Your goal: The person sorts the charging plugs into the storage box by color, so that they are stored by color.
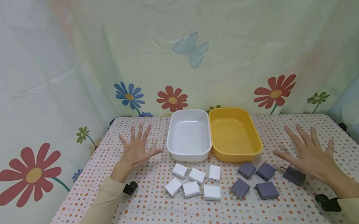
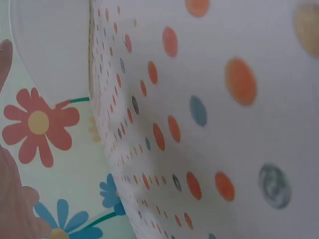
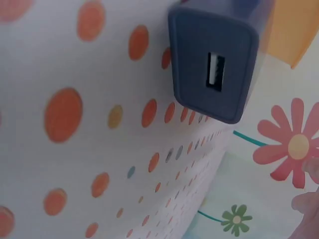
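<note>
The plugs look like small blocks with soft corners and shiny metal pins poking out of many of them. Some are white and some are dark purple. Up close, in the right wrist view, one dark purple plug [image 3: 214, 64] shows a flat end with one thin slot, and there is a bit of white inside the slot.

There are six white plugs [image 1: 190, 189]. They lie to the right of the left thumb and closer to the person, in two rows of three. There are five dark purple plugs, lying to the left of the right palm, three in the back row and two in front. The one nearest the right thumb [image 1: 294, 175] lies just below it, with its pins pointing left.

There are two trays. The white tray [image 1: 188, 157] is just to the right of the left thumb tip. The yellow tray [image 1: 237, 157] is just to the left of the right thumb tip. The trays stand side by side.

The left hand [image 1: 133, 152] and the right hand [image 1: 312, 159] are both let go, with fingers spread wide and holding nothing. Under them is one dotted cloth [image 1: 162, 216]. Past the fingertips hangs a curtain [image 1: 230, 67] with one blue butterfly [image 1: 191, 49].
</note>
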`<state>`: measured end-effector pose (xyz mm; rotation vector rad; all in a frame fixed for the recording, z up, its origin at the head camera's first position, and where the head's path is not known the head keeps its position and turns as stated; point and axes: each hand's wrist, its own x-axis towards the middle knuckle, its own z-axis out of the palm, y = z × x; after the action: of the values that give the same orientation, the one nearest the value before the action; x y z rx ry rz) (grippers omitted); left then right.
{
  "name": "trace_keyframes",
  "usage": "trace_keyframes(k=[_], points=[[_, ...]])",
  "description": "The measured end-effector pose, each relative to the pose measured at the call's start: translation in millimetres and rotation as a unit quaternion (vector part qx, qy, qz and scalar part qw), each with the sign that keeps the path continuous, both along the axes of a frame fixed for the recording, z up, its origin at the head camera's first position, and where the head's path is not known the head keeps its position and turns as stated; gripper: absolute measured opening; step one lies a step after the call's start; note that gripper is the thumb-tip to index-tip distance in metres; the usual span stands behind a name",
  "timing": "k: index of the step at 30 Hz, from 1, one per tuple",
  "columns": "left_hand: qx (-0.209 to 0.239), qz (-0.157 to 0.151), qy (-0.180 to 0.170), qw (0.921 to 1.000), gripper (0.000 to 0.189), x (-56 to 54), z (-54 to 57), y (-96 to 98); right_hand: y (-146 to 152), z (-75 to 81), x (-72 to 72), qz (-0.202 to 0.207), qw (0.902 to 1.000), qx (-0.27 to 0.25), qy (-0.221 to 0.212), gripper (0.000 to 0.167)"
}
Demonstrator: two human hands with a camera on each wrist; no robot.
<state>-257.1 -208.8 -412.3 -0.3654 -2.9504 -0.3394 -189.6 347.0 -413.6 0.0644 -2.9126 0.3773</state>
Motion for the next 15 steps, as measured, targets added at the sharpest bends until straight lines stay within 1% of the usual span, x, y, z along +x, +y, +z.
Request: trace_keyframes(k=[2,5,6,8,10,12,13,15], points=[[0.007,-0.007,0.000,1.0000,0.109,0.4,0.3,2.6,-1,0.2,1.7,0.001,1.0000,-0.002,0.003,0.105],[0.031,-0.018,-0.011,0.9993,0.110,-0.1,1.2,9.4,-5,3.2,5.5,0.006,0.9999,-0.010,0.004,0.104],[0.047,-0.022,-0.018,0.9985,0.111,-0.2,2.0,12.3,-8,5.2,7.0,0.009,0.9999,-0.013,0.005,0.104],[0.089,-0.029,-0.045,0.9946,0.114,0.6,4.8,19.1,-15,10.3,10.0,0.019,0.9996,-0.018,0.006,0.102],[0.136,-0.040,-0.075,0.9870,0.117,1.1,7.8,26.6,-23,16.2,12.9,0.032,0.9993,-0.019,0.010,0.101],[0.185,-0.052,-0.108,0.9753,0.122,1.5,10.8,34.9,-33,22.5,16.2,0.050,0.9984,-0.017,0.018,0.098],[0.206,-0.061,-0.120,0.9692,0.124,1.1,11.6,39.1,-39,25.7,17.7,0.062,0.9976,-0.017,0.025,0.097],[0.237,-0.079,-0.133,0.9592,0.128,-0.3,11.0,47.1,-51,31.4,21.6,0.090,0.9949,-0.022,0.041,0.095]])
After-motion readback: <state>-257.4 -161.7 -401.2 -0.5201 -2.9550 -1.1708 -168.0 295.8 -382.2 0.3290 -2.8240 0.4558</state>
